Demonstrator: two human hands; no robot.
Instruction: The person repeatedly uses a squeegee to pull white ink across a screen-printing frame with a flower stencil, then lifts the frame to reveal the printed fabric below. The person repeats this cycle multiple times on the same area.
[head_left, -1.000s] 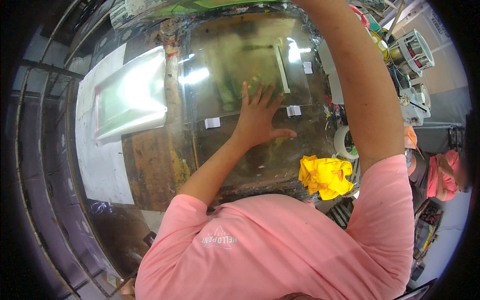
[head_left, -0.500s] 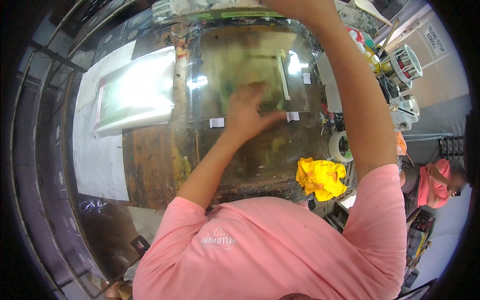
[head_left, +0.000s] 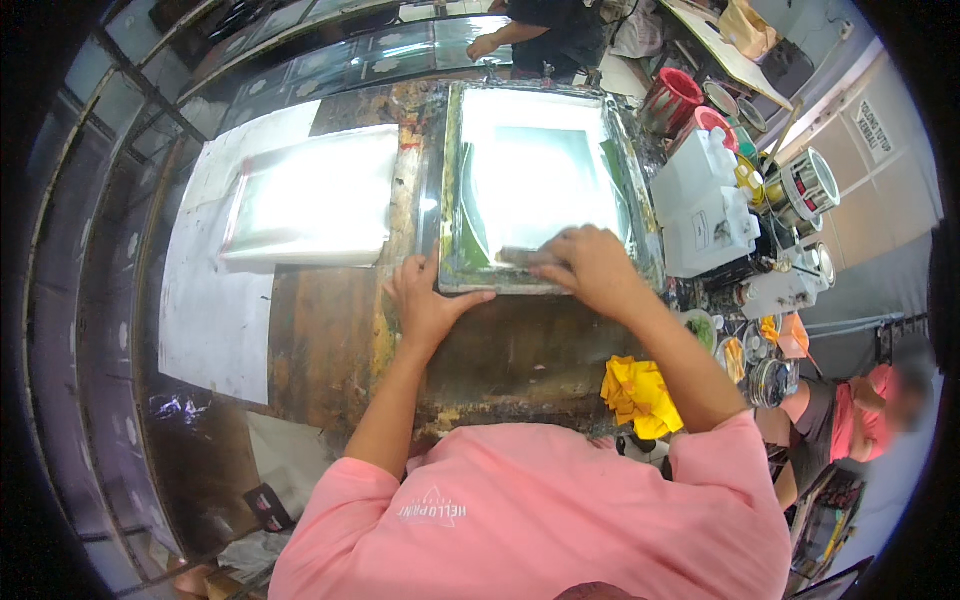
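A screen-printing frame (head_left: 530,288) lies flat on the dark worktable, its mesh bright with glare and green along the sides. At its near left corner, my left hand (head_left: 424,302) rests with thumb and fingers spread along two edges. My right hand (head_left: 594,268) is closed round a squeegee (head_left: 518,257) standing on the near end of the mesh. Part of the squeegee is hidden by the fingers. Left of the frame, a stack of clear plastic sheets (head_left: 310,200) sits on white paper (head_left: 215,325).
A crumpled yellow cloth (head_left: 640,396) lies at the table's near right. White jerrycans (head_left: 698,215), red tubs (head_left: 672,98) and metal cans (head_left: 808,186) crowd the right side. One person (head_left: 862,412) is at the far right, another (head_left: 542,38) beyond the table.
The screen frame has come down over the board. My right hand has moved from the far edge to the near mesh with the squeegee; my left has shifted from the board to the frame's corner.
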